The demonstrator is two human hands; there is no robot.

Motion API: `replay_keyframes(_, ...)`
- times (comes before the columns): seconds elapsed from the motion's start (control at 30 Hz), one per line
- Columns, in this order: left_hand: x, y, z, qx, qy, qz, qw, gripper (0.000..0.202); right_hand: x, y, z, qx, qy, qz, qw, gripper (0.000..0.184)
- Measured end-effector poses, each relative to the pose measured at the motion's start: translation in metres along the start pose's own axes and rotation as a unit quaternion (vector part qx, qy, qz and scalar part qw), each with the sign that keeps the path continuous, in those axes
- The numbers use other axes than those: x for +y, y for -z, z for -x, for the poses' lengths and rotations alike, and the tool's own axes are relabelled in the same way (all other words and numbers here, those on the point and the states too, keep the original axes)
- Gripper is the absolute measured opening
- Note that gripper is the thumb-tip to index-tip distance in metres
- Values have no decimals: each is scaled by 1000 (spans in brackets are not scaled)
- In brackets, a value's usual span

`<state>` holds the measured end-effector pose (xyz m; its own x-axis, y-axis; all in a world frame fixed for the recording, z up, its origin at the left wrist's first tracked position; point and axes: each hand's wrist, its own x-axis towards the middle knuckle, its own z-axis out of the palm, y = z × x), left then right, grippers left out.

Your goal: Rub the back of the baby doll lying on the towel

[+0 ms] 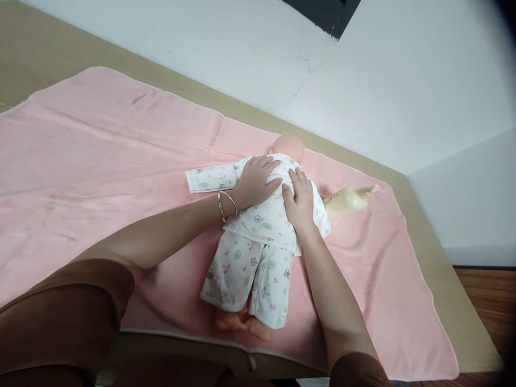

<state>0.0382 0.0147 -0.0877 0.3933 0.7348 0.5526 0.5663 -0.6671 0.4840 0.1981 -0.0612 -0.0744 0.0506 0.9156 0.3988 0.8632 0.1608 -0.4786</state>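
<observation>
A baby doll (288,148) lies on a pink blanket, its bald head toward the wall and its bare feet toward me. It wears a white printed top (262,220) and matching trousers (237,269). One sleeve stretches out to the left. My left hand (258,181) rests open on the left of the top near the shoulder, a bangle on its wrist. On the right side of the top lies my right hand (299,201), fingers spread and pointing up toward the head. Both palms touch the cloth. The doll's face is not visible.
The pink blanket (100,129) covers much of a wooden table (471,328), with a few creases. Right of the doll lies a glossy pale yellow object (350,199) of unclear kind. A white wall (242,54) stands behind the table.
</observation>
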Motion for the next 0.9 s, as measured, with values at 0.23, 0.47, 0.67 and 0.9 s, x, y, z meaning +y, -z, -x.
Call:
replay_keyframes(0.23,-1,-2,0,0,5,3,1000,47,0,1,1,6,5,6,1000,53)
replay_keyframes(0.47,-1,-3,1,3,7,12,1000,46,-1,1,1,7,1,2,1000,53)
replay_keyframes(0.67,-1,-2,0,-5,10,14,1000,46,-1,2,2,7,5,3,1000,52)
replay_keyframes(0.9,-1,-3,0,-4,8,16,1000,46,-1,2,2,8,8,-2,1000,52)
